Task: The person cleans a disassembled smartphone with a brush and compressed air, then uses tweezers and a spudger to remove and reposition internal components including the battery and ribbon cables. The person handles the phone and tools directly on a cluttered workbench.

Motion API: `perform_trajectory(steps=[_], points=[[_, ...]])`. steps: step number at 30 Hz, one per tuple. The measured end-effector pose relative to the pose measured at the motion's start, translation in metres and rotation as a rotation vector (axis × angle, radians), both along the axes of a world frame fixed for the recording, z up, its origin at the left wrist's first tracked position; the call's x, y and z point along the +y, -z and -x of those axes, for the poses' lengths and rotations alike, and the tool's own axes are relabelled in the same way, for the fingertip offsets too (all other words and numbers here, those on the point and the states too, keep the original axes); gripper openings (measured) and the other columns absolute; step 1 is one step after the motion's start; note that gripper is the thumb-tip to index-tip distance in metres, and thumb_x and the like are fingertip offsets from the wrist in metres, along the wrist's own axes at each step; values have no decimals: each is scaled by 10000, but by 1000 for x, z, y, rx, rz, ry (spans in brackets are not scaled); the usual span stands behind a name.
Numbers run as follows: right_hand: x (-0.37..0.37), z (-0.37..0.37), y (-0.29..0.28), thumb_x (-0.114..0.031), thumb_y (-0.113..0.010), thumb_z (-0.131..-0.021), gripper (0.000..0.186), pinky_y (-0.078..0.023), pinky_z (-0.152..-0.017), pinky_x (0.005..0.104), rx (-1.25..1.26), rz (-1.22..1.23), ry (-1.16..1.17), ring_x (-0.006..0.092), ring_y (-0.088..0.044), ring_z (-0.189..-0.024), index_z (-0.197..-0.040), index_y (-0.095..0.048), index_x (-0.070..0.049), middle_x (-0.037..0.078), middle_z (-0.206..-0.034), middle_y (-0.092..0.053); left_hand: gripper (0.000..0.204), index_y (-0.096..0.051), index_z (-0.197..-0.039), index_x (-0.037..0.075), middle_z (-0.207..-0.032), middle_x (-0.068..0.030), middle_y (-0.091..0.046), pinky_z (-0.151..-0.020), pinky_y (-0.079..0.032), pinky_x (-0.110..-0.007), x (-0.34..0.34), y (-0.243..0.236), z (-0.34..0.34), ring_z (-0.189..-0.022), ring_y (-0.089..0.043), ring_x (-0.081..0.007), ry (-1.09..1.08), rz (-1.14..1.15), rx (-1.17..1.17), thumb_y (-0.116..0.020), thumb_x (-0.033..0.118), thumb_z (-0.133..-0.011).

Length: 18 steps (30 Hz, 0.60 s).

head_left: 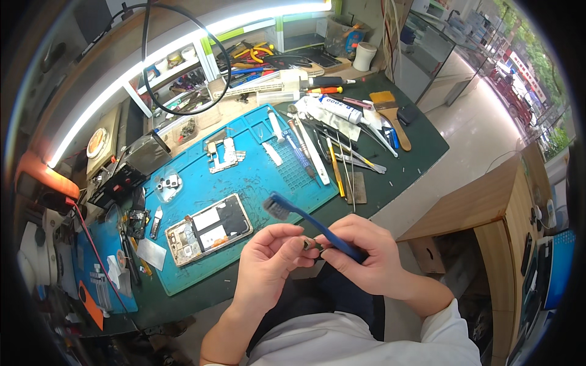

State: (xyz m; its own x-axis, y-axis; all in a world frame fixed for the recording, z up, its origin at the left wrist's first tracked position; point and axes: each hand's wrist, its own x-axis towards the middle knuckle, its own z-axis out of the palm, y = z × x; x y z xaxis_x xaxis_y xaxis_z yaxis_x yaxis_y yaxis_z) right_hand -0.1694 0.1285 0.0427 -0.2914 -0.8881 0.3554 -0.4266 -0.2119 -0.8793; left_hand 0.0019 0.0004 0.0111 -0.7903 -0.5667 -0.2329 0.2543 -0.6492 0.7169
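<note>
Low in the middle, my left hand (pixel 274 256) pinches a small dark electronic part (pixel 309 243), too small to make out fully. My right hand (pixel 360 256) grips a blue toothbrush (pixel 323 227), its grey-bristled head raised to the upper left, and its fingers are at the same small part. Beyond my hands, an opened phone housing (pixel 209 229) lies on the blue repair mat (pixel 183 277). Small metal phone parts (pixel 224 161) and a little clear dish of parts (pixel 168 187) also lie on the mat.
Pens, tweezers and tools (pixel 339 155), a white tube (pixel 339 108) and a brush (pixel 390 125) crowd the green desk's (pixel 421 152) back right. An orange meter (pixel 46 183) stands left. A black cable (pixel 201 107) loops overhead. A wooden cabinet (pixel 464 213) stands right.
</note>
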Motion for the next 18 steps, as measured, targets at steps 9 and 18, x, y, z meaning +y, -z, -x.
perform_trajectory(steps=[9, 18], points=[[-2, -17, -3, -18, -801, -918, 211, -542, -755, 317, 2, -38, 5, 211, -714, -880, -1126, -765, -22, 102, -993, -746, 185, -665, -1148, -20, -1029, -156, -786, -791, -640, -310, 13, 6, -10, -868, -773, -191, -98, 115, 26, -760, 35, -999], [2, -24, -4, -10, -781, -920, 208, -553, -744, 324, 32, -47, 6, 217, -713, -846, -1128, -768, -16, 103, -968, -747, 215, -660, -1178, -39, -1055, -163, -782, -855, -646, -321, 18, -4, -23, -926, -776, -197, -65, 180, -2, -757, 6, -992]])
